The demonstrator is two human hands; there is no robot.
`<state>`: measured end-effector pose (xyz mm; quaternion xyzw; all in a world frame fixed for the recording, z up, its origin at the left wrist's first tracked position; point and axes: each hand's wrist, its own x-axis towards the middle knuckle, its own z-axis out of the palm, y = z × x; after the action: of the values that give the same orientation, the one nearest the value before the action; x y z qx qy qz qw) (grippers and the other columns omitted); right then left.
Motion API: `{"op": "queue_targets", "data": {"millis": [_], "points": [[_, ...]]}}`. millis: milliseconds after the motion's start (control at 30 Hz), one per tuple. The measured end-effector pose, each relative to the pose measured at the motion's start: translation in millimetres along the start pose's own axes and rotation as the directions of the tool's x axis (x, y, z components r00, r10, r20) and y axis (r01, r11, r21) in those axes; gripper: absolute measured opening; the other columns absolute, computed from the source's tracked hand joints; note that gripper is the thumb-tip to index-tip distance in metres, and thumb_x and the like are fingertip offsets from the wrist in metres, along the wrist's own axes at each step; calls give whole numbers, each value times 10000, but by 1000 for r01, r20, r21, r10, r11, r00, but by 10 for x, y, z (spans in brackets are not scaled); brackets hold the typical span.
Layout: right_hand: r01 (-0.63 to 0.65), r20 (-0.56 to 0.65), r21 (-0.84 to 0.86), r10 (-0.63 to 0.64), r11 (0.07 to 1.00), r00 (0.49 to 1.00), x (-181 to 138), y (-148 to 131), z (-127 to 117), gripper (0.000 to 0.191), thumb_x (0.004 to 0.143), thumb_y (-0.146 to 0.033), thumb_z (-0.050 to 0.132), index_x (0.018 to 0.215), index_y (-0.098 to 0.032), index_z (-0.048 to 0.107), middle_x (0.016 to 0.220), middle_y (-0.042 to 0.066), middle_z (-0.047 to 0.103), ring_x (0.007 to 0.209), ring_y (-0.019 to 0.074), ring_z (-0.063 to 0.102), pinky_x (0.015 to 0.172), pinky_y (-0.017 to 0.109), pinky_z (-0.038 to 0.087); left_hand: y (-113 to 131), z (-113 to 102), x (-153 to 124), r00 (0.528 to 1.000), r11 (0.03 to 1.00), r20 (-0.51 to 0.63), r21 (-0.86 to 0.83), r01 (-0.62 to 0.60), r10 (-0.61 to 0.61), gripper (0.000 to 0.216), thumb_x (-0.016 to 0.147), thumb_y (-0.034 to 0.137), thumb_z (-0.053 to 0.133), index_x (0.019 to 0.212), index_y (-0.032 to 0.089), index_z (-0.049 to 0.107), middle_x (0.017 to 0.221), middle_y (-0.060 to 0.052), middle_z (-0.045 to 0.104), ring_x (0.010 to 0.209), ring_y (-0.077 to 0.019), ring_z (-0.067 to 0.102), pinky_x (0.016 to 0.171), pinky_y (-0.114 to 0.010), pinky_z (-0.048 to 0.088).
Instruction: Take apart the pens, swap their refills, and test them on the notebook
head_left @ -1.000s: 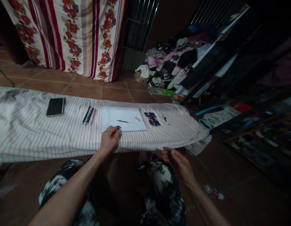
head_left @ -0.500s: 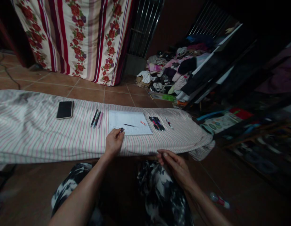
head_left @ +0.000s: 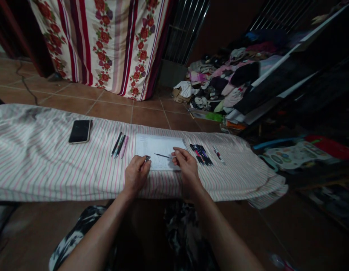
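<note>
A white spiral notebook (head_left: 157, 146) lies on a pink-striped cloth (head_left: 50, 165). My left hand (head_left: 136, 176) rests at the notebook's near left corner, fingers pinched on a small dark pen part (head_left: 147, 159). My right hand (head_left: 183, 162) lies on the notebook's right side, fingers curled over the spot where a small red piece lay; I cannot see if it holds it. A thin dark refill (head_left: 161, 155) lies on the page between the hands. Three pens (head_left: 120, 144) lie left of the notebook, and a bunch of pens (head_left: 201, 154) lies right of it.
A black phone (head_left: 80, 131) lies on the cloth at the left. A single pen (head_left: 219, 154) sits farther right. Behind are a tiled floor, a floral mattress (head_left: 106, 41), a pile of clothes (head_left: 219, 86) and dark shelves at the right.
My right hand rose from my lap onto the notebook's right side, covering the red piece. The left hand kept its pinch at the notebook's corner. The view shifted slightly.
</note>
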<state>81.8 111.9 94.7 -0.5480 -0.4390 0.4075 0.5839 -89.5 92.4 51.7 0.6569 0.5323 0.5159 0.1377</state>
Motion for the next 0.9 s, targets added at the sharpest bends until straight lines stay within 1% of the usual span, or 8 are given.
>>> {"op": "queue_targets", "data": {"millis": [133, 233, 367, 467, 600, 700, 800, 900], "points": [[20, -34, 18, -20, 1000, 999, 283, 53, 65, 345, 665, -414, 636, 904, -167, 620, 744, 3, 619, 527, 64, 505, 450, 190, 364, -30, 70, 78, 994, 999, -105, 40, -18, 22, 94, 806, 256, 531, 762, 180, 566, 688, 3, 496, 591, -110, 476, 579, -241, 409], [22, -26, 35, -22, 999, 999, 439, 71, 38, 355, 658, -407, 640, 911, -159, 610, 749, 9, 621, 531, 66, 503, 450, 189, 352, -47, 137, 133, 988, 998, -139, 22, -63, 65, 83, 814, 251, 527, 779, 177, 536, 720, -7, 504, 629, -112, 488, 581, -237, 418], [60, -81, 47, -56, 997, 995, 582, 195, -106, 354, 668, -417, 626, 908, -157, 607, 744, 19, 623, 533, 72, 506, 451, 193, 350, -22, 209, 188, 987, 999, -159, 45, -22, 29, 85, 822, 259, 512, 798, 178, 518, 808, -35, 523, 711, -126, 506, 540, -222, 415], [79, -134, 5, -77, 997, 988, 661, 376, -280, 354, 678, -429, 616, 901, -155, 611, 721, 20, 619, 526, 82, 513, 450, 200, 356, 9, 257, 215, 981, 996, -192, 87, 18, -1, 92, 824, 258, 507, 774, 181, 501, 801, -27, 510, 707, -123, 499, 550, -227, 416], [142, -176, -110, -160, 984, 971, 775, 583, -525, 343, 718, -422, 577, 928, -153, 617, 732, 20, 615, 531, 86, 518, 503, 227, 414, 35, 346, 239, 978, 996, -209, 93, 7, 13, 78, 819, 244, 519, 787, 177, 498, 800, -23, 500, 683, -116, 487, 530, -221, 413], [161, -199, -252, -214, 954, 956, 844, 625, -666, 349, 744, -412, 542, 955, -148, 630, 707, 19, 609, 538, 102, 517, 531, 248, 433, 66, 416, 247, 981, 996, -191, 85, -20, 36, 73, 811, 238, 525, 814, 166, 511, 836, -40, 510, 718, -127, 501, 532, -224, 427], [212, -158, -450, -310, 868, 937, 855, 596, -753, 328, 761, -370, 519, 962, -149, 656, 693, 30, 615, 573, 128, 535, 587, 270, 446, 120, 459, 236, 985, 997, -173, 77, -5, 19, 85, 821, 243, 508, 845, 165, 530, 876, -54, 527, 773, -140, 521, 550, -230, 446], [286, -92, -593, -416, 753, 905, 825, 564, -791, 276, 761, -315, 502, 906, -166, 684, 763, 52, 645, 605, 141, 545, 640, 281, 456, 164, 474, 205, 989, 998, -150, 66, -1, 11, 122, 837, 248, 486, 906, 164, 542, 927, -68, 538, 818, -151, 533, 559, -236, 458]]}}
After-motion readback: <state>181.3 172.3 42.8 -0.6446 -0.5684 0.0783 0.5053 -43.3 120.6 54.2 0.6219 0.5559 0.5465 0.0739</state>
